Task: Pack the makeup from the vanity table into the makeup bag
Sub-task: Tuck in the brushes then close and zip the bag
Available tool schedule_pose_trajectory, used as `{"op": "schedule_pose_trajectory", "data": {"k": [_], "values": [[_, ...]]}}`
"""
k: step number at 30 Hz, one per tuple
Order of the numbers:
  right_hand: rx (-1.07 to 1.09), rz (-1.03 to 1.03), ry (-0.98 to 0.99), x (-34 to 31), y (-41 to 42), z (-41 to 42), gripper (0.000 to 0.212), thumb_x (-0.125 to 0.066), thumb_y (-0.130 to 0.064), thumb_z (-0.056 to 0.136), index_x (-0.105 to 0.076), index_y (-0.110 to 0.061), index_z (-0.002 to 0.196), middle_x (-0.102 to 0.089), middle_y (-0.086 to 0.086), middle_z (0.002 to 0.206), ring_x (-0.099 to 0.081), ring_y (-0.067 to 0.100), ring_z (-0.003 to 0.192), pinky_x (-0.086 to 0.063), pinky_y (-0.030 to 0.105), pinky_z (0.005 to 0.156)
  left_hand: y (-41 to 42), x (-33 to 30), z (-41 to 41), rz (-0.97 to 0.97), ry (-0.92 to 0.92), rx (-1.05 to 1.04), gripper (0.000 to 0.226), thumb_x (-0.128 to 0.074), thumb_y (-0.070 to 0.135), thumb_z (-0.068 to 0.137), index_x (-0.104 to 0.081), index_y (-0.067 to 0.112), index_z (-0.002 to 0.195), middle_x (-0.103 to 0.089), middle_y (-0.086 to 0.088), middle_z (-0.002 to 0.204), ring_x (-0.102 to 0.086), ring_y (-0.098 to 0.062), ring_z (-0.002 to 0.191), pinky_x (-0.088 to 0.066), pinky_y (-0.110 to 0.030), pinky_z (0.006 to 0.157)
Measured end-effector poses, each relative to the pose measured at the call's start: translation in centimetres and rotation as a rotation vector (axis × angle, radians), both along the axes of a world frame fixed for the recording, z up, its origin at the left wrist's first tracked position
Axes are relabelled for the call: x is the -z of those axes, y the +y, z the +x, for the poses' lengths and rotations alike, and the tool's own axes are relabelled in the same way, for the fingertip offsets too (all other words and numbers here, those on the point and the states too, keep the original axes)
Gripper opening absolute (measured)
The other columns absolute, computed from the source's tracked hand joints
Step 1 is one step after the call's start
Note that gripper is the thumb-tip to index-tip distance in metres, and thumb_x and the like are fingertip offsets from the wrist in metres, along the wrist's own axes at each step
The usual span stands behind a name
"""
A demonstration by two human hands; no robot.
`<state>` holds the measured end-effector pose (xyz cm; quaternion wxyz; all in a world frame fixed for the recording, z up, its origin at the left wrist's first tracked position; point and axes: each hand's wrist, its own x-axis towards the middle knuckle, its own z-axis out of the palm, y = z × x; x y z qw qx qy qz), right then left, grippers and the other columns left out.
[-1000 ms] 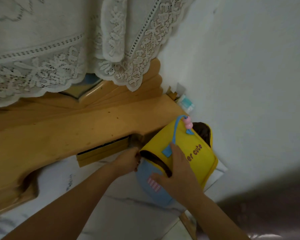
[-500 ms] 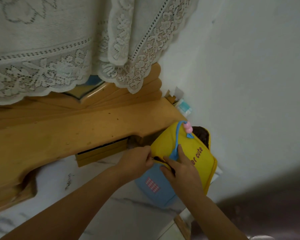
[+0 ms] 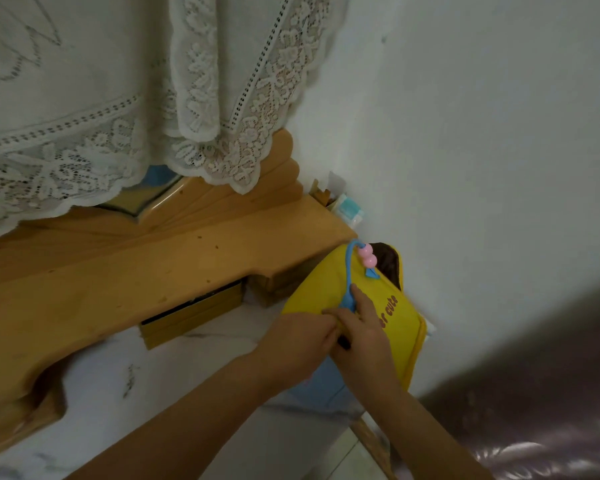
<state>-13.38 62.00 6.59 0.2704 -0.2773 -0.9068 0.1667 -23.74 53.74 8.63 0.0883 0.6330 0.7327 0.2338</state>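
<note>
The yellow makeup bag (image 3: pixel 329 289), with a blue lower panel, a blue strap and pink beads, stands on the white marble tabletop (image 3: pixel 194 382) at the right, against the wall. My left hand (image 3: pixel 297 344) is closed on the bag's front edge at the zipper opening. My right hand (image 3: pixel 359 332) presses on the bag's yellow face, fingers curled at the same dark opening, index finger lying along the blue strap. Only a short dark slit of the opening shows between the two hands. No loose makeup is visible on the table.
A wooden shelf (image 3: pixel 146 271) runs across the vanity, with a small wooden drawer (image 3: pixel 191 313) slightly open beneath it. A lace cloth (image 3: pixel 136 98) hangs over the mirror. A small teal and white packet (image 3: pixel 349 207) sits at the shelf's right end by the white wall.
My left hand has slid right along the bag's opening until it meets my right hand. The dark opening has shrunk from a long gap to a short slit.
</note>
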Motion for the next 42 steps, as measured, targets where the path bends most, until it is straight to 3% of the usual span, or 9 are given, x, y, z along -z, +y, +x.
{"op": "schedule_pose_trajectory", "data": {"k": [2, 6, 9, 12, 15, 19, 27, 32, 42], "values": [[-0.029, 0.007, 0.015, 0.4, 0.2, 0.4, 0.014, -0.057, -0.03, 0.076, -0.065, -0.021, 0.083, -0.05, 0.027, 0.133, -0.057, 0.039, 0.115, -0.041, 0.02, 0.083, -0.3, 0.3, -0.6, 0.046, -0.067, 0.046, 0.039, -0.03, 0.036, 0.098, -0.059, 0.01, 0.103, -0.066, -0.011, 0.1, -0.059, -0.023, 0.091, -0.029, -0.024, 0.067], [-0.025, 0.013, 0.008, 1.1, -0.2, 0.0, 0.04, -0.046, -0.044, 0.085, -0.072, -0.014, 0.08, -0.051, 0.023, 0.134, -0.062, 0.033, 0.11, -0.039, 0.022, 0.08, -0.8, 0.4, -2.8, 0.188, -0.242, 0.01, 0.06, -0.027, 0.054, 0.078, -0.062, 0.006, 0.085, -0.063, -0.011, 0.083, -0.05, -0.005, 0.075, -0.029, -0.018, 0.063], [-0.005, -0.117, 0.011, 0.8, -0.5, -0.3, 0.065, -0.037, -0.06, 0.087, -0.069, -0.005, 0.073, -0.045, 0.013, 0.142, -0.063, 0.024, 0.107, -0.04, 0.023, 0.082, -0.4, 1.3, -4.2, 0.237, -0.13, -0.022, 0.043, -0.04, 0.041, 0.073, -0.063, 0.01, 0.091, -0.063, -0.006, 0.092, -0.057, -0.012, 0.086, -0.038, -0.017, 0.073], [0.042, -0.289, 0.073, -0.3, -0.6, -0.2, 0.032, -0.06, -0.029, 0.084, -0.055, -0.012, 0.057, -0.059, 0.016, 0.128, -0.051, 0.004, 0.119, -0.034, 0.015, 0.078, 0.1, 2.3, -3.9, 0.189, -0.05, 0.034, 0.031, -0.054, 0.038, 0.067, -0.068, 0.015, 0.083, -0.065, -0.001, 0.088, -0.058, -0.016, 0.083, -0.041, -0.022, 0.072], [0.175, -0.258, 0.152, -1.1, -0.6, -0.2, 0.015, -0.075, -0.01, 0.073, -0.065, -0.006, 0.064, -0.066, 0.013, 0.104, -0.053, 0.021, 0.111, -0.027, 0.015, 0.082, 0.8, 2.3, -3.6, 0.235, 0.03, -0.018, 0.021, -0.068, 0.034, 0.057, -0.067, 0.016, 0.068, -0.064, 0.001, 0.071, -0.054, -0.012, 0.07, -0.037, -0.021, 0.065], [0.274, -0.1, 0.148, -0.1, -1.1, 0.3, 0.018, -0.066, -0.026, 0.067, -0.052, -0.02, 0.058, -0.058, 0.009, 0.074, -0.051, 0.03, 0.079, -0.037, 0.036, 0.067, 1.3, 2.4, -3.9, 0.254, 0.056, -0.079, 0.021, -0.07, 0.031, 0.05, -0.059, 0.015, 0.058, -0.059, 0.001, 0.059, -0.057, -0.02, 0.056, -0.033, -0.024, 0.06], [0.35, -0.383, 0.115, 5.0, -1.4, 5.5, 0.035, -0.064, -0.012, 0.074, -0.038, -0.023, 0.054, -0.039, -0.006, 0.057, -0.043, 0.019, 0.064, -0.028, 0.023, 0.054, 1.4, 2.3, -4.2, 0.267, 0.061, -0.075, 0.02, -0.068, 0.026, 0.056, -0.058, 0.011, 0.064, -0.059, -0.005, 0.063, -0.058, -0.029, 0.058, -0.044, -0.036, 0.05], [0.335, -0.58, 0.118, 4.7, -1.2, 5.9, 0.037, -0.068, -0.006, 0.078, -0.047, -0.027, 0.056, -0.048, -0.01, 0.056, -0.043, 0.003, 0.056, -0.033, 0.019, 0.054, 1.5, 2.9, -1.4, 0.376, 0.293, 0.146, 0.027, -0.057, 0.034, 0.064, -0.062, 0.025, 0.089, -0.062, 0.004, 0.086, -0.051, -0.014, 0.085, -0.038, -0.029, 0.071], [0.237, -0.397, -0.15, 3.7, -0.2, 6.9, 0.01, -0.061, -0.022, 0.087, -0.062, -0.017, 0.078, -0.051, -0.005, 0.076, -0.047, 0.011, 0.076, -0.034, 0.022, 0.061, 3.2, 3.5, -0.4, 0.257, 0.576, 0.239, 0.032, -0.08, 0.035, 0.049, -0.053, 0.022, 0.061, -0.054, 0.006, 0.064, -0.047, -0.014, 0.07, -0.026, -0.026, 0.066]]}}
